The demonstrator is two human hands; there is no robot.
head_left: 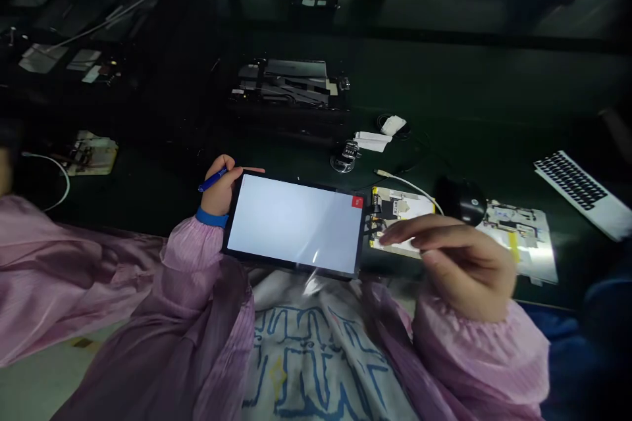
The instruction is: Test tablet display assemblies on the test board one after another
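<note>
A lit tablet screen (293,223), white with a red patch in its upper right corner, is tilted towards me above the table edge. My left hand (217,196) grips its left edge, and a blue pen (213,180) is tucked in the same hand. Dark flat cables run from the screen's right side to an opened tablet body (402,202) with yellow tape and a white cable plugged near it. Over that body's lower right hovers my right hand (461,266), fingers stretched and thumb apart, with nothing visible in it.
Behind the screen lie a small metal counter (345,156), white paper slips (372,141) and a tray of dark parts (291,84). To the right are a black round object (467,202), a second opened body (536,243) and a white keyboard (582,191). A co-worker's pink sleeve (59,270) is at left.
</note>
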